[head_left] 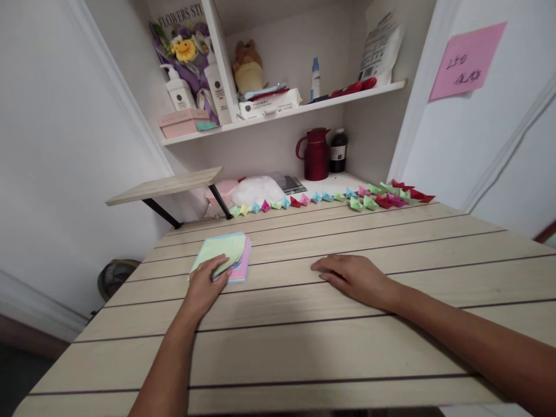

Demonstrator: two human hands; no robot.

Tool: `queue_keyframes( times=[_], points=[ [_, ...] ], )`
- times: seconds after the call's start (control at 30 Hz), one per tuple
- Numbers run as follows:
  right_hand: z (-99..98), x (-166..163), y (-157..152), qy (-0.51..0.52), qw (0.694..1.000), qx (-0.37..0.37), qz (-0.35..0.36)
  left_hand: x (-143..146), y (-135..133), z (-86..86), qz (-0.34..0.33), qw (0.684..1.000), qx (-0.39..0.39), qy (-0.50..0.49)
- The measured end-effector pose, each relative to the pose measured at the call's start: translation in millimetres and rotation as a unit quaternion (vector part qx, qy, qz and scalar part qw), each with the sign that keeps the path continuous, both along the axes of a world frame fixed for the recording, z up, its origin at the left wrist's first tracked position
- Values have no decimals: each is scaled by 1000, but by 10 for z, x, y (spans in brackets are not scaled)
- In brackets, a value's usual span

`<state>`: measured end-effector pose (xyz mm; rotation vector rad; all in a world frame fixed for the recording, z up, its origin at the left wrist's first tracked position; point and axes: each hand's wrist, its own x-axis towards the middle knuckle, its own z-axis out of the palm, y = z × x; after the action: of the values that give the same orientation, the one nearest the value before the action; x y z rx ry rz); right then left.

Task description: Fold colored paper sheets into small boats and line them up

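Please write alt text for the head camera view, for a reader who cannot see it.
A person's left hand rests on a stack of pastel paper squares on a pale slatted table, while the right hand lies flat on the bare wood. A row of small colourful folded paper boats lines the table's far edge, below shelves of bottles and a red jug.

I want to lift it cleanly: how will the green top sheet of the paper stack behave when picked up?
The green sheet looks thin, so probably floppy and very light. It lies loose on the stack, so it may slide sideways. The left hand already presses its near edge.
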<state>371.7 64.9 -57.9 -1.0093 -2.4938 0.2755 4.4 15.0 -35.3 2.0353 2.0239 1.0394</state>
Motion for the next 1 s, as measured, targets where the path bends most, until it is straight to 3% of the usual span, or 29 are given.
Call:
queue_keyframes(
  times=[0.2,0.33,0.43,0.53,0.6,0.67,0.77,0.87,1.0],
  points=[
    [-15,-1,2,26,1000,-3,3,-9,46,-44,21,999,37,4],
    [-18,4,-2,22,1000,-10,9,-30,12,-35,100,989,106,-9],
    [22,-6,-5,52,998,-31,9,65,-73,81,207,952,217,-52],
    [92,-45,3,149,982,-113,0,295,-142,267,274,901,275,-194],
    [135,-79,13,242,948,-207,12,497,-144,383,216,898,229,-309],
    [166,-101,19,334,894,-295,49,707,-113,460,126,856,153,-478],
    [194,-87,17,414,808,-407,99,1005,-46,477,33,798,46,-601],
    [219,-41,-1,463,719,-499,142,1275,-15,380,-3,773,-15,-634],
    [256,-23,-51,490,645,-569,138,1584,-36,206,-31,812,-62,-580]
  ],
)
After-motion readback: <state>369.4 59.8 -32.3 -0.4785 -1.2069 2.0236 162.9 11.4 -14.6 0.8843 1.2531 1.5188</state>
